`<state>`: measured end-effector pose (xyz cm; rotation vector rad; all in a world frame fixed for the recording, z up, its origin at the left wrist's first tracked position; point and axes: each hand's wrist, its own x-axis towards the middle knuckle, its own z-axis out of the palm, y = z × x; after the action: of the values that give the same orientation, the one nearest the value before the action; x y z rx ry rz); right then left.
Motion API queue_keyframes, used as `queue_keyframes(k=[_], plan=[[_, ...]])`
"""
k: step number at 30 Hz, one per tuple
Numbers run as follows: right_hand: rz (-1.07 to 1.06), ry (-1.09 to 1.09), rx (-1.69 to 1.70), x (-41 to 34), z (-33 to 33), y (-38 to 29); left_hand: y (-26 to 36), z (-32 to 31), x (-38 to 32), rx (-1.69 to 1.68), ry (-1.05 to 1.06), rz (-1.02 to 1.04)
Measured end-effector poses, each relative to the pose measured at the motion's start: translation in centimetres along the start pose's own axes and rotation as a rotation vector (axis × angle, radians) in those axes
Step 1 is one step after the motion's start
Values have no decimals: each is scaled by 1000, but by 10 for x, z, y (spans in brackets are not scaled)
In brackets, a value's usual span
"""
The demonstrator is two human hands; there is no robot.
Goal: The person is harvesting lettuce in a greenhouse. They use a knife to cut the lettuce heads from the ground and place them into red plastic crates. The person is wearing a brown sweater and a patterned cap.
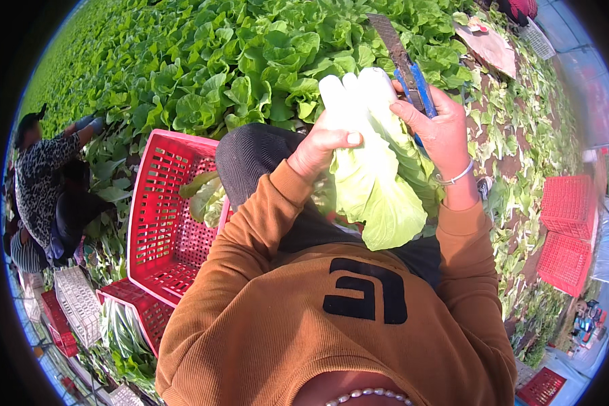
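Note:
Both my hands hold pale green lettuce heads [370,152] over my lap, with their white stem ends pointing away from me and the leaves hanging towards me. My left hand [325,144] wraps the bunch from the left, its thumb lying across the stems. On the right, my right hand [439,124] steadies the stems with thumb and fingers. That same hand also grips a blue-handled utility knife [411,81], whose wide, soil-stained blade points up and away. Some of its fingers are hidden behind the leaves. More leaves [205,198] lie in a red plastic crate [155,218] beside my left knee.
Dense growing lettuce [198,61] fills the ground ahead. At the left a co-worker [45,177] bends towards the plants. A lower red crate [147,309] and a white crate [76,299] stand at lower left. Red crates [568,208] and loose leaves lie to the right.

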<state>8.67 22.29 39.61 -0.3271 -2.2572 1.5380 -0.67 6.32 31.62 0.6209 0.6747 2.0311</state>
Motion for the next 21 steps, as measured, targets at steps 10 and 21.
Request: queue_keyframes(k=[10,21], plan=[[-22,-28,276,0,73,-16,19,9,-24,59,105,482],[-22,217,307,46,7,68,213,-71,-247,1509,1096,558]])
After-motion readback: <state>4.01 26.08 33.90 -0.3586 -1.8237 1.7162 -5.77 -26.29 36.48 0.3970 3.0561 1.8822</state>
